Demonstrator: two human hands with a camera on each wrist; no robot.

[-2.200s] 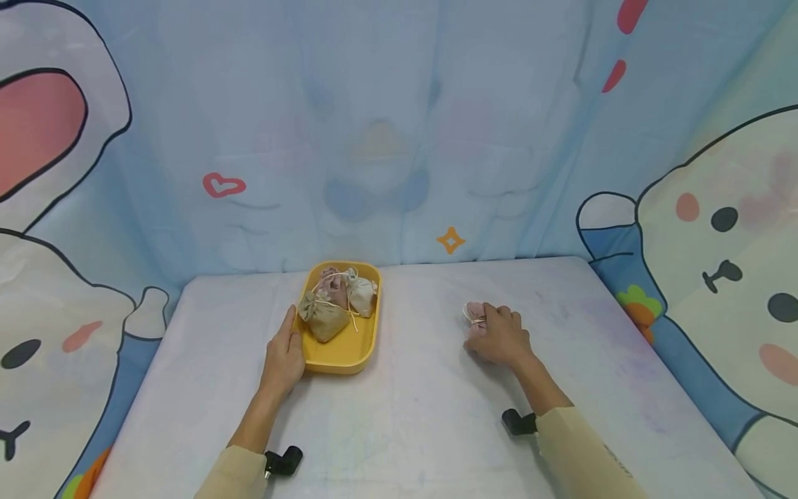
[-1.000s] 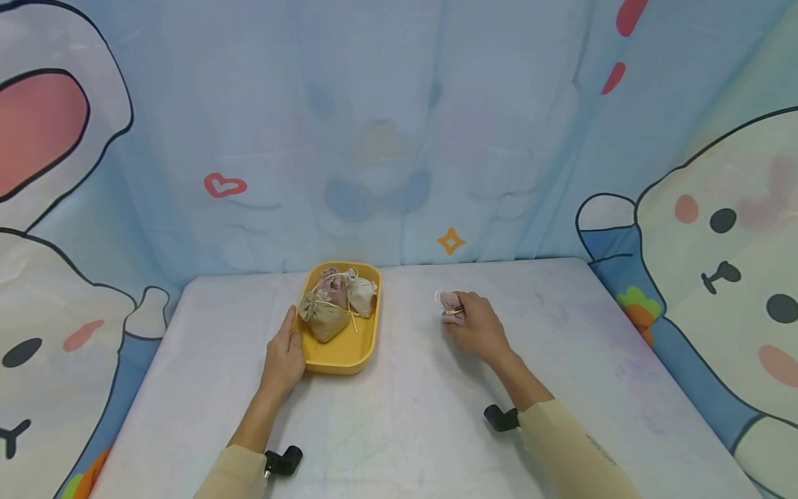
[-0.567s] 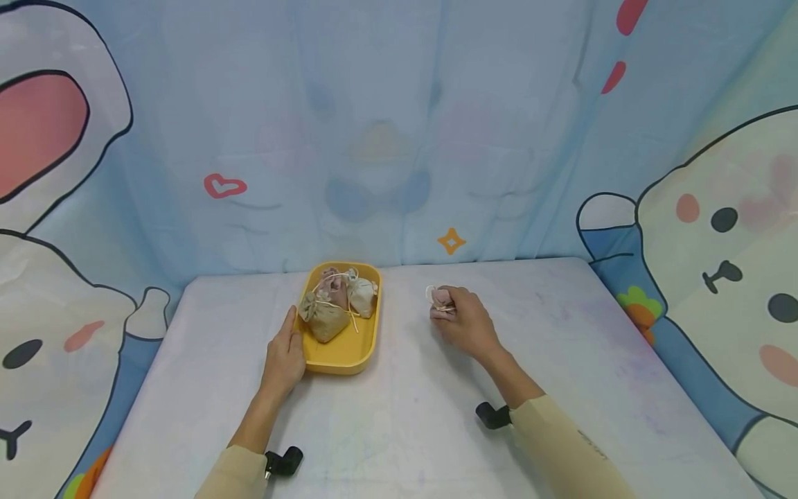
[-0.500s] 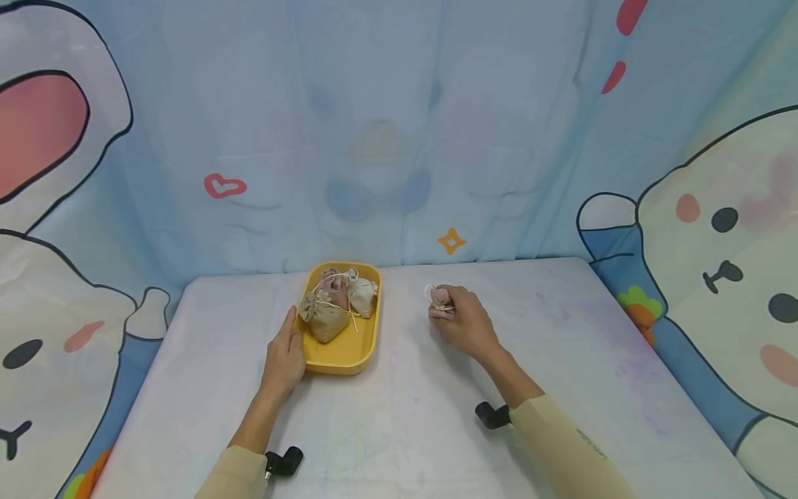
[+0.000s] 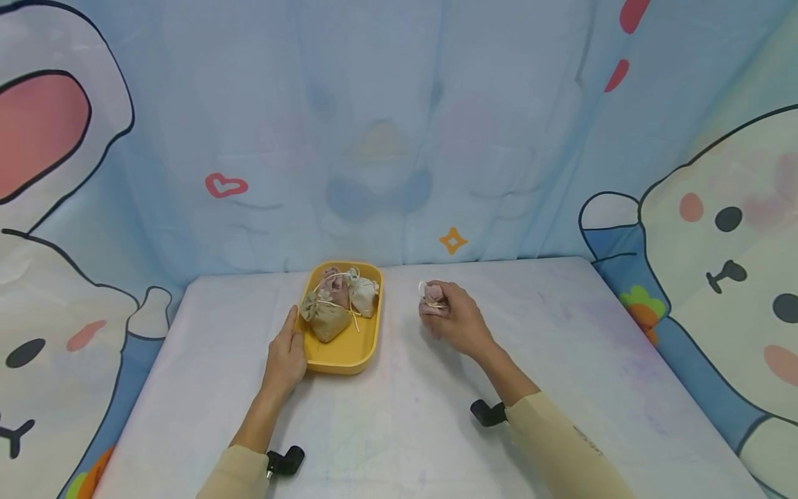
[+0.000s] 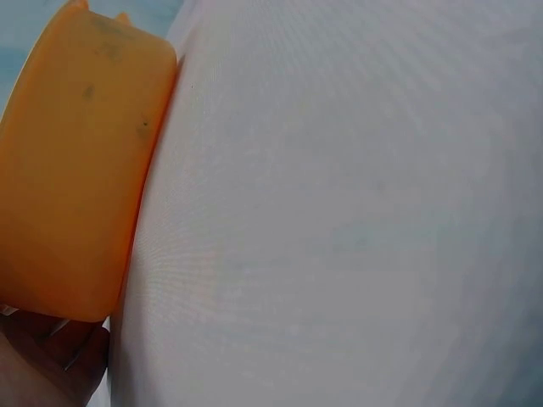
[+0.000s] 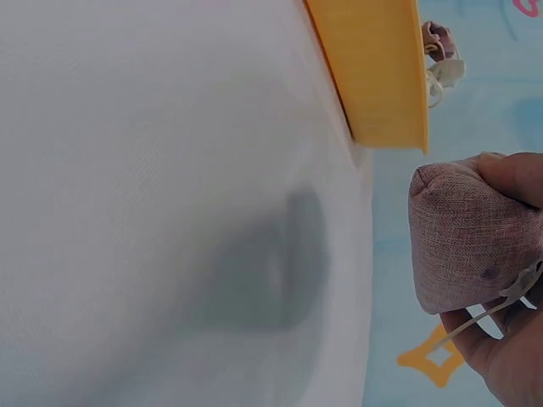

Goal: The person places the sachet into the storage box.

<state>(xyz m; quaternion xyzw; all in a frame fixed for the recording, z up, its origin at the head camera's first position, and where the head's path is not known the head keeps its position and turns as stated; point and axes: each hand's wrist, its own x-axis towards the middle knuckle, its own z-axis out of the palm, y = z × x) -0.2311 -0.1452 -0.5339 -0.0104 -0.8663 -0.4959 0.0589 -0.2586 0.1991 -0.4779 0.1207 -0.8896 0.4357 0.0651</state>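
A small pink drawstring pouch (image 5: 434, 302) with pale cord is gripped in my right hand (image 5: 460, 320). In the right wrist view, the thumb and fingers hold the stuffed cloth pouch (image 7: 471, 233) off the table, its shadow below. Left of it stands a yellow tray (image 5: 339, 360). Inside lie an olive pouch (image 5: 327, 322), a mauve pouch (image 5: 334, 285) and a white pouch (image 5: 363, 296), all with cords. My left hand (image 5: 285, 357) rests against the tray's left side, fingers extended along it. The left wrist view shows its fingers at the tray's wall (image 6: 76, 170), partly hidden.
A white cloth covers the table (image 5: 399, 430), its back edge meeting a blue printed curtain (image 5: 374, 138). The tray stands near that edge. A black wrist camera (image 5: 285, 460) sits on the left sleeve, another wrist camera (image 5: 488, 413) on the right.
My right hand has carried the pink pouch leftward and slightly away from me, off the table and closer to the tray. The left hand and tray have stayed in place.
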